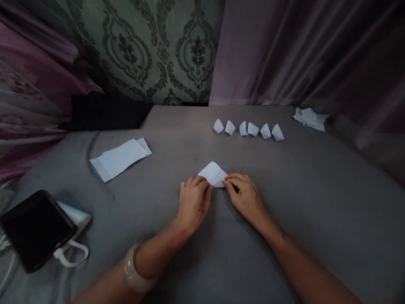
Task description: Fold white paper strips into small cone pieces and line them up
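Note:
A sheet of white paper (212, 172), its visible part pointed at the top, lies on the grey cloth between my hands. My left hand (193, 202) pinches its lower left edge, with thumb and fingers pressed together. At the lower right corner, my right hand (244, 195) grips the paper between thumb and forefinger. Part of the paper's left side is hidden behind my left fingers. Beyond it, a row of several small folded paper pieces (252, 129) stands on the cloth.
To the left lies a stack of white paper strips (122, 158). A phone (38, 231) with a white cable (73, 255) sits at the near left. Scraps of paper (310, 118) lie at the far right, a black cloth (107, 112) at the far left. Curtains and a patterned wall close off the back.

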`<state>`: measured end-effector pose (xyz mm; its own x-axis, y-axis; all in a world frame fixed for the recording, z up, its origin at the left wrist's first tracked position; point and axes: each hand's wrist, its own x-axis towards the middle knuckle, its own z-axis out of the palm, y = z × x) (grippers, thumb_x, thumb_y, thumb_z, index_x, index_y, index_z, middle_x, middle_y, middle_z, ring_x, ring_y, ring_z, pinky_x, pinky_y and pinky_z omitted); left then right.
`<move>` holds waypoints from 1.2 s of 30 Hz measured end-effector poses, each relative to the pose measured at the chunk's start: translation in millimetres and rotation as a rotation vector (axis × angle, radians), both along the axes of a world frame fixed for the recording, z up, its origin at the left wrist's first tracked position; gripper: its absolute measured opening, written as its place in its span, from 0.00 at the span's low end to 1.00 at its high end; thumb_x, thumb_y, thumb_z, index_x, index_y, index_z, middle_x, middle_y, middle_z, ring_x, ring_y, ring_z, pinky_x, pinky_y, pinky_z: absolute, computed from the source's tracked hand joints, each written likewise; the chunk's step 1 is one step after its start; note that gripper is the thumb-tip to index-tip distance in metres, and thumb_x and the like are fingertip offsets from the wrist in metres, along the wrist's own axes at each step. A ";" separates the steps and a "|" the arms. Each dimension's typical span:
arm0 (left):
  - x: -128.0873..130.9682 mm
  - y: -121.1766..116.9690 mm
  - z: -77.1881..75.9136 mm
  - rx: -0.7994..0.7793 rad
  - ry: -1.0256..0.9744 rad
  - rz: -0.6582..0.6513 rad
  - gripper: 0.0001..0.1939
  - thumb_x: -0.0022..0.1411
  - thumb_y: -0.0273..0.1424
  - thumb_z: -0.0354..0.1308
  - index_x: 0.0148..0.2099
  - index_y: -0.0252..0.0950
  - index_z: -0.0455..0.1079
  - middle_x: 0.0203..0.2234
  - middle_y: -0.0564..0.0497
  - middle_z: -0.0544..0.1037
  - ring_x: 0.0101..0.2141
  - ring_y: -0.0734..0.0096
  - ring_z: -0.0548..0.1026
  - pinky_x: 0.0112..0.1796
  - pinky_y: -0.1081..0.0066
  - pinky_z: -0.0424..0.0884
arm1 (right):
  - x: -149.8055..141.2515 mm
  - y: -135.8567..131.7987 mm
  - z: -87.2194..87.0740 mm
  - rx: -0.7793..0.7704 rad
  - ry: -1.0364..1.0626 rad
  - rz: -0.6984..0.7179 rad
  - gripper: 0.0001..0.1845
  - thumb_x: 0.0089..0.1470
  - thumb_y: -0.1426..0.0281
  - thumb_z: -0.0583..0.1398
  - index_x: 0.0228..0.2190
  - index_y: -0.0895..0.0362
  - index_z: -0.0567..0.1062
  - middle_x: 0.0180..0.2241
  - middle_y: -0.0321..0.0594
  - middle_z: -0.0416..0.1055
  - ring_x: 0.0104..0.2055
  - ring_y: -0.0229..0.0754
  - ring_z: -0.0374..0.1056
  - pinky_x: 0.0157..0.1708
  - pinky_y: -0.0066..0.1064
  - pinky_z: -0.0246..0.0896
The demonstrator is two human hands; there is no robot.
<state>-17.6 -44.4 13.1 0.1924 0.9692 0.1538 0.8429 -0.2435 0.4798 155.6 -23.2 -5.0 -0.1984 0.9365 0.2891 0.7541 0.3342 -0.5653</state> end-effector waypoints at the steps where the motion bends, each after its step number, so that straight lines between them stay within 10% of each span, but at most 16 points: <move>1: 0.3 0.4 -0.5 -0.004 -0.010 0.010 0.14 0.68 0.32 0.46 0.38 0.37 0.73 0.39 0.49 0.76 0.39 0.63 0.70 0.38 0.63 0.60 | -1.7 0.0 -0.2 0.007 -0.006 -0.014 0.13 0.60 0.67 0.54 0.30 0.55 0.78 0.37 0.41 0.75 0.39 0.43 0.67 0.42 0.37 0.63; 36: 1.3 13.2 -18.4 -0.060 -0.172 0.144 0.05 0.60 0.31 0.56 0.35 0.34 0.71 0.38 0.45 0.68 0.39 0.61 0.64 0.43 0.61 0.63 | -15.4 5.7 0.8 -0.045 -0.230 -0.138 0.10 0.58 0.67 0.53 0.28 0.58 0.69 0.35 0.45 0.69 0.38 0.45 0.66 0.38 0.35 0.61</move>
<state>-16.3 -31.2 -5.3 0.0270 0.9932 0.1132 0.7717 -0.0926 0.6293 140.2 -17.5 -4.2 -0.1234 0.9702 0.2084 0.9011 0.1975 -0.3860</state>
